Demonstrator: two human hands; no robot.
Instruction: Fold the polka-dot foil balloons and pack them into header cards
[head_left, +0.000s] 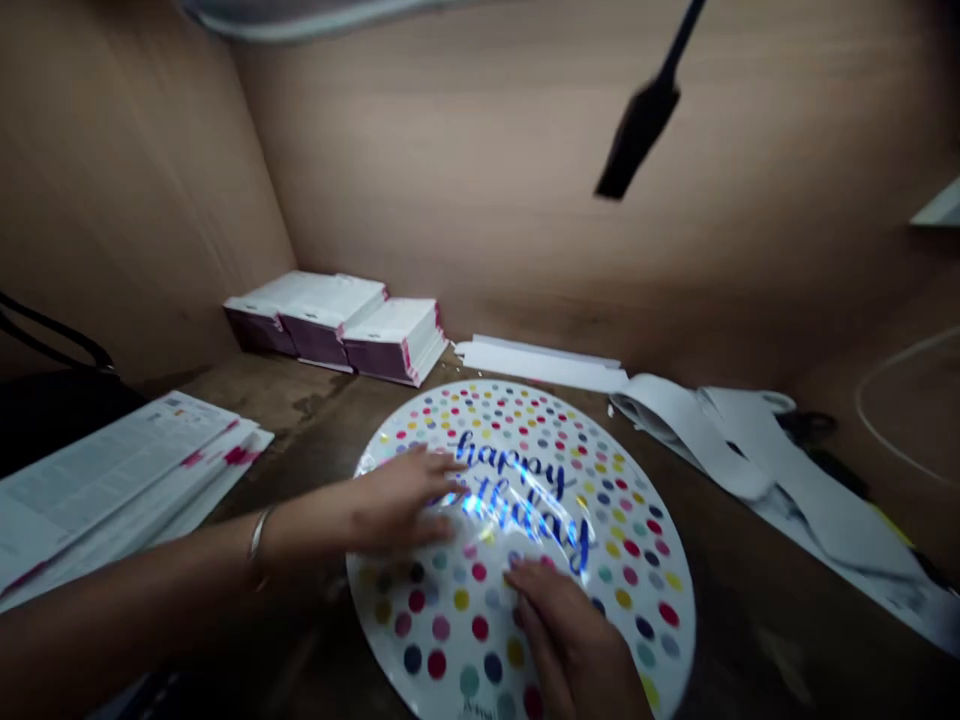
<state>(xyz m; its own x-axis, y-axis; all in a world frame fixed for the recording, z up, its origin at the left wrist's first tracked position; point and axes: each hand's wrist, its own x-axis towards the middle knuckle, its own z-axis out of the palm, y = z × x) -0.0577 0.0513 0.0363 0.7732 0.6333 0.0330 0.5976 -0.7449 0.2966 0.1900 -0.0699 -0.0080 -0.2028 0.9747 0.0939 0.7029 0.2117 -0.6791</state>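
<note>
A large round white disc (480, 628) with colourful dots and shiny blue "happy birthday" lettering lies on the dark tabletop in front of me. Its glossy surface catches the light; whether it is a board or a flat foil balloon I cannot tell. My left hand (405, 500), a bangle on its wrist, reaches over the disc's left part with fingers stretched out, slightly blurred. Near the lower middle of the disc is my right hand (574, 640), thumb and fingers pressed together at its surface. Anything small between those fingertips is hidden.
Stacks of white cards with pink edges (322, 310) stand at the back left. Printed sheets (112, 480) lie at the left. White strips (540, 362) and a curled paper band (720, 450) run along the back and right. A dark tag-like object (637, 135) hangs above.
</note>
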